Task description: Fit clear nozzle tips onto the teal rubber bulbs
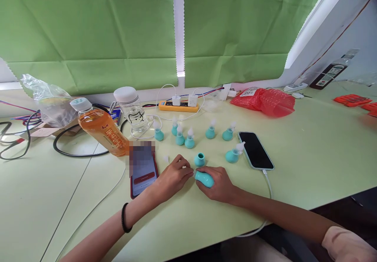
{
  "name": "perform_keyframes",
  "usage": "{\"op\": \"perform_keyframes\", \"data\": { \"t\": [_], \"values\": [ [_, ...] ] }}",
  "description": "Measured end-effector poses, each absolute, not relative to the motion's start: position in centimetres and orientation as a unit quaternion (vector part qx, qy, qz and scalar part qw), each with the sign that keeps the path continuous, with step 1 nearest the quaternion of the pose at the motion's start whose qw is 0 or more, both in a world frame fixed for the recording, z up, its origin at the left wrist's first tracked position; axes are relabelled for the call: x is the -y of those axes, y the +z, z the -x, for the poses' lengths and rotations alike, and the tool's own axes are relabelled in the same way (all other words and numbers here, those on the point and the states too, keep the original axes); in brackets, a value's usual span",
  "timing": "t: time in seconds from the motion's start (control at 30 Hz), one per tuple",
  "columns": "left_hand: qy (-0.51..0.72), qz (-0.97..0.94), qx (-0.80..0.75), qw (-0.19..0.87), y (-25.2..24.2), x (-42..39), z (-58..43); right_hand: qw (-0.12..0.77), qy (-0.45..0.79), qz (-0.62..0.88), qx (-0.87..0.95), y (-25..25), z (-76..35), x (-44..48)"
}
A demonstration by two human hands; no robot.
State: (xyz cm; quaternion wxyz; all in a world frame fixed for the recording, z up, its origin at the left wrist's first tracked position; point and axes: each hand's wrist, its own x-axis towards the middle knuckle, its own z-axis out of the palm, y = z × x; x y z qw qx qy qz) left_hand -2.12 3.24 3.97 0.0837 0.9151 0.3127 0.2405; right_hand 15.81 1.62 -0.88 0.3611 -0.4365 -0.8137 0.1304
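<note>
My right hand (219,183) is closed around a teal rubber bulb (204,178), held low over the pale green table (309,163). My left hand (173,174) is pinched at the bulb's left end; what its fingertips hold is too small to make out. A teal bulb without a tip (199,159) stands just beyond my hands. A small white tip (166,158) lies left of it. Several teal bulbs with white tips (189,140) stand further back, and one lies tilted (234,154) at the right.
A phone with a red case (143,171) lies left of my hands, a dark phone (255,150) on a charging cable to the right. An orange drink bottle (101,127), a clear water bottle (132,109), a power strip (178,105), cables and a red bag (265,101) sit behind.
</note>
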Motion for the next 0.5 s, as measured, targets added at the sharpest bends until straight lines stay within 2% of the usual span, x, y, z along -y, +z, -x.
{"op": "perform_keyframes", "data": {
  "t": [0.17, 0.5],
  "values": [
    [0.225, -0.896, -0.36, 0.13, 4.5, -3.4, 2.2, 0.345, 0.067, 0.415, 0.839, -0.5, -15.8, -1.4],
    [0.048, -0.915, -0.396, -0.059, 3.4, -1.5, 1.1, 0.3, -0.027, 0.403, 0.864, -0.3, -15.5, -1.1]
  ]
}}
